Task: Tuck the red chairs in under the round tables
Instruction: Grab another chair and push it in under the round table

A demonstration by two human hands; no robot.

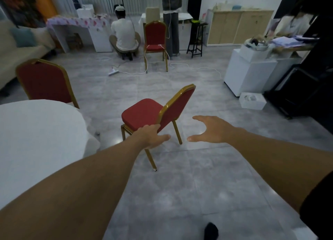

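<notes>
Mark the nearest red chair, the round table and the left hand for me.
nearest red chair (142, 111): head view, middle of the red seat cushion.
round table (36, 135): head view, bare white cloth on top.
left hand (151, 136): head view, back of the hand, in front of the chair's frame.

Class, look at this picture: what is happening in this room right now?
A person reaches both bare arms toward a red padded chair with a gold metal frame standing out on the grey floor, beside a round table with a white cloth. The left hand is at the chair's back edge; the right hand hangs open, apart from it. This chair is not tucked in yet. A second red chair stands behind the table.
</notes>
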